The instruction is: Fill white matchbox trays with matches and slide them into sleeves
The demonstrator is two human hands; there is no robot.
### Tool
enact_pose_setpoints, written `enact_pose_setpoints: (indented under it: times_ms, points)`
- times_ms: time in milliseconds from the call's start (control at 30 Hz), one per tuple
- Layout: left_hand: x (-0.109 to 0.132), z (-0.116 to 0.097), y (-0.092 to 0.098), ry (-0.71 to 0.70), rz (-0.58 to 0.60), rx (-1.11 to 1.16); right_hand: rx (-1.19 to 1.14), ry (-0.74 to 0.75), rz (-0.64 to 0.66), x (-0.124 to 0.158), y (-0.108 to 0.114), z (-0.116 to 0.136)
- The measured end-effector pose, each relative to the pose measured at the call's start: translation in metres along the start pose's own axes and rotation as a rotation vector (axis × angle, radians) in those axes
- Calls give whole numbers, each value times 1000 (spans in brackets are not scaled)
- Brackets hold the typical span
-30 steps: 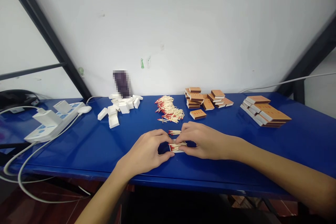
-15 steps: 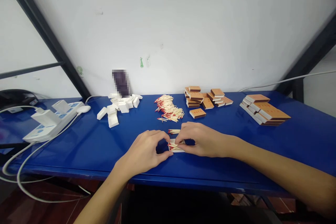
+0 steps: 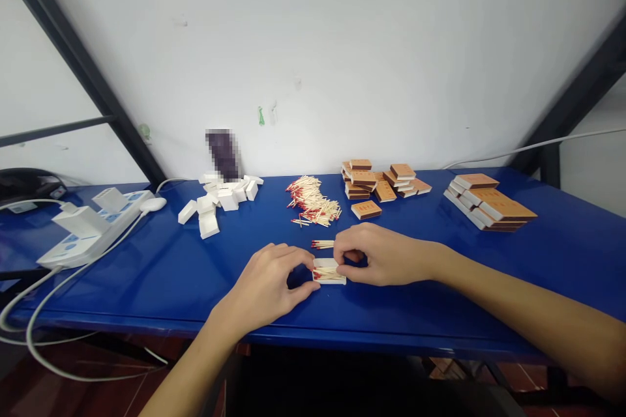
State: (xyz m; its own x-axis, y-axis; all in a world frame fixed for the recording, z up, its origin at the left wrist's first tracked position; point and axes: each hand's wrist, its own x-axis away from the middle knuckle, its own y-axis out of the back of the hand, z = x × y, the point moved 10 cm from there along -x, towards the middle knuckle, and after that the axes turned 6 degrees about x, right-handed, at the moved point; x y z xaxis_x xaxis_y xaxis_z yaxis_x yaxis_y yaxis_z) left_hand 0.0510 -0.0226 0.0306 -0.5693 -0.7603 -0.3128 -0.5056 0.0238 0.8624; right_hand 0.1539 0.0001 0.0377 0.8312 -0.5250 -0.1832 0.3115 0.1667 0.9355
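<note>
A white matchbox tray lies on the blue table near its front edge, with red-headed matches inside, heads to the left. My left hand grips the tray's left end between thumb and forefinger. At the tray's right end, my right hand has thumb and forefinger pinched at the tail ends of the matches; its fingertips partly hide them. Just behind the tray lies a small row of matches, its right end covered by my right hand.
A loose heap of matches lies farther back. White empty trays are piled at the left, beside a power strip with cables. Orange matchboxes stand stacked behind my right hand, and more matchboxes at the right.
My right hand has drawn slightly back to the right, so more of the matches in the tray shows. My left hand keeps its hold on the tray.
</note>
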Motion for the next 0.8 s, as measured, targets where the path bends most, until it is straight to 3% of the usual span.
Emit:
enact_pose_setpoints:
  times_ms: [333,567,800]
  points:
    - [1,-7,-2,-86,11,-39,-11,-21,-4,-3,-11,-5]
    - [0,-1,0,-3,1,-51,-7,-14,-39,-4,-10,0]
    - [1,-3,-1,-15,13,-3,61,-108,-296,-2,11,-20]
